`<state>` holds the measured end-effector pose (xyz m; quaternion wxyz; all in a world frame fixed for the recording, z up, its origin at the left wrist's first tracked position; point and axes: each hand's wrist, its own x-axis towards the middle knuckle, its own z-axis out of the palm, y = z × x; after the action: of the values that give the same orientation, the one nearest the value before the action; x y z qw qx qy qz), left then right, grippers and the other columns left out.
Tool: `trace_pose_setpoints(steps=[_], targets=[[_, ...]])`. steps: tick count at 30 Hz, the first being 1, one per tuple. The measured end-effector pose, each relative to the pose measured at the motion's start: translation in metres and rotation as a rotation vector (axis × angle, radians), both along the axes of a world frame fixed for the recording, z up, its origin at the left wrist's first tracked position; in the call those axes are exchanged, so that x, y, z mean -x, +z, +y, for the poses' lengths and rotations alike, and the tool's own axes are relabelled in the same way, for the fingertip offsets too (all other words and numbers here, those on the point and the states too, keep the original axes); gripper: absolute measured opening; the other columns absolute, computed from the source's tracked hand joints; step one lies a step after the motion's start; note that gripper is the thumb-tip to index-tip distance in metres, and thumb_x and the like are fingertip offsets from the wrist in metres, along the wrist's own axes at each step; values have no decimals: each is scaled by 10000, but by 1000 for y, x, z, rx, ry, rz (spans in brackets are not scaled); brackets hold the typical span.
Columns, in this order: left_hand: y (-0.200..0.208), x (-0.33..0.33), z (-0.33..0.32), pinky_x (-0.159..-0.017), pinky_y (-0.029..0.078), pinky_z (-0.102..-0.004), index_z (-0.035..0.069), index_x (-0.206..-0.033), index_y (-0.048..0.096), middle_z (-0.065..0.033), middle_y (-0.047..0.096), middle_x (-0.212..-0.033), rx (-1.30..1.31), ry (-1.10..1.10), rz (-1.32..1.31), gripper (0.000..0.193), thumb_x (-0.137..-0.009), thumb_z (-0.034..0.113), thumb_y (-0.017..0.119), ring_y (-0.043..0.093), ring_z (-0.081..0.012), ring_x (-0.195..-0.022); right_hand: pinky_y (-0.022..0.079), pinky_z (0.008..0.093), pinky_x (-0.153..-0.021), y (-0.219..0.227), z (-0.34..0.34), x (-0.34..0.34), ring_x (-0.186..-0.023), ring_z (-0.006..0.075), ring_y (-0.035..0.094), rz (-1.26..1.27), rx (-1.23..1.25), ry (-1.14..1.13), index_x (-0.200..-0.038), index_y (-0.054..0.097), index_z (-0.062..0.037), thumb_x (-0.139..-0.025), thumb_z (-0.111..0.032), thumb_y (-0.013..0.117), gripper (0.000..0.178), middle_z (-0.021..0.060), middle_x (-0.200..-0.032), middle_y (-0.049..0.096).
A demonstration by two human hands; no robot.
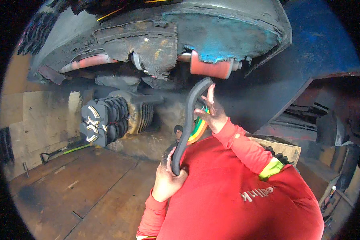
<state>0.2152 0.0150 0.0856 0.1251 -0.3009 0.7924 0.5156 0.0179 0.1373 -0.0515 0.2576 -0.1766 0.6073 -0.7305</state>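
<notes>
A black flip-flop is held up edge-on in front of me, its sole bent in a shallow curve. Part of its green, yellow and orange strap shows on the side facing right. My left hand is closed round the lower end of the sole. Higher up, my right hand grips it with fingers bent around the strap side and one finger along the upper end. That end is just below an orange-red sanding roller, which looks blurred; whether they touch I cannot tell.
Black dusty machine housing hangs over the roller, with a second reddish roller at left. Stacked black flip-flops with pale straps stand at left. A long-handled tool lies by the wall. A wooden box is at right.
</notes>
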Motion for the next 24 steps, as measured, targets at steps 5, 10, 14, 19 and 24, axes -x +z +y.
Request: trace_pose_setpoints(steps=[5,10,14,19,24], targets=[[-33,64,-24,-998,464,-372,35,-1382,488,-141,676,-1119,-236,40,306,642,-847,233,782,626,-251,-1110,358,324,-1098,6,-3,-5,-1452,260,270,-53,5,27,-1573,-192,-182,-946,-15,614,1034,126,-1658,92],[-61,136,-25,-901,483,-321,15,-1279,535,-64,616,-1121,-424,-145,175,423,-892,102,682,577,-150,-1009,437,308,-1027,-4,-4,0,-1267,182,487,-366,206,98,-1592,-119,-312,-989,-28,554,948,81,-1464,428],[-57,152,-23,-806,498,-308,15,-1168,577,-57,630,-996,-220,-189,278,330,-845,60,623,590,-142,-905,446,317,-1034,-28,-5,9,-1219,149,518,-569,270,65,-1608,-18,-311,-996,-41,563,886,38,-1418,459],[-66,197,-12,-765,516,-400,-11,-1121,592,-164,665,-894,-257,-170,172,327,-827,127,631,660,-266,-835,494,371,-1001,-56,1,37,-1198,188,567,-587,217,-33,-1530,305,-252,-997,-81,592,630,41,-1362,532],[-90,216,-4,-785,499,-301,20,-1118,627,-46,668,-988,-330,-161,268,287,-841,95,630,607,-133,-875,516,425,-987,-62,18,57,-1177,224,594,-688,479,39,-1460,400,-196,-990,-55,581,522,70,-1309,573]])
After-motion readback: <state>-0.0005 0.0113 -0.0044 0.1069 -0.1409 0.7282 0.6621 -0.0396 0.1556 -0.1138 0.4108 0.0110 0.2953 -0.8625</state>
